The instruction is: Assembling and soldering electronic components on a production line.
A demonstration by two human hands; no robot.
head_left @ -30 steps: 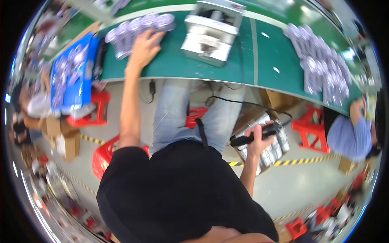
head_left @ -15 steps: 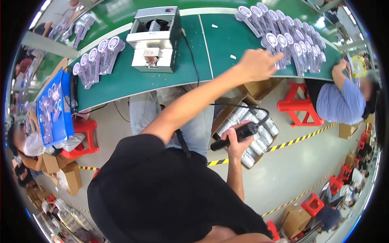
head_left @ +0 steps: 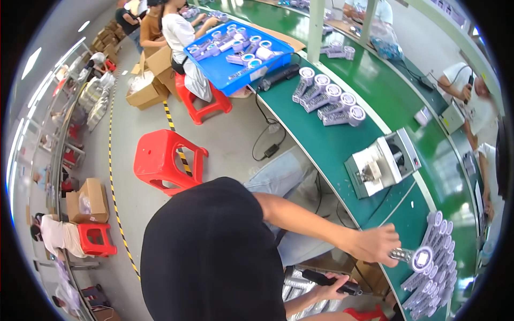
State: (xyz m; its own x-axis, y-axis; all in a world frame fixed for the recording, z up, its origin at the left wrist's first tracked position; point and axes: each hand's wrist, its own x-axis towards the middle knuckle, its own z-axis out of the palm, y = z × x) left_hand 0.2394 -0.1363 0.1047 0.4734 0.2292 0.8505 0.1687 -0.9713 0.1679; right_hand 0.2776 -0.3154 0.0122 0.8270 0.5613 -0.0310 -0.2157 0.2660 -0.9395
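My left hand is closed around the handle end of a lilac device with a round head and a pale square in its middle. It hangs just above the green table, beside a cluster of similar devices. Lower down, past the table edge, my right hand grips a black electric screwdriver, its thin bit pointing right. Under that hand lie silvery wrapped packs in a carton, partly hidden by my arm.
A grey-white machine stands on the green table. Several lilac devices lie in a row beyond it, near a blue tray of more parts. A red stool is behind me on the left. Co-workers sit around the line.
My view has swung to the left. My left hand has picked up a lilac device from the cluster and drawn it toward the table's near edge. My right hand still holds the electric screwdriver.
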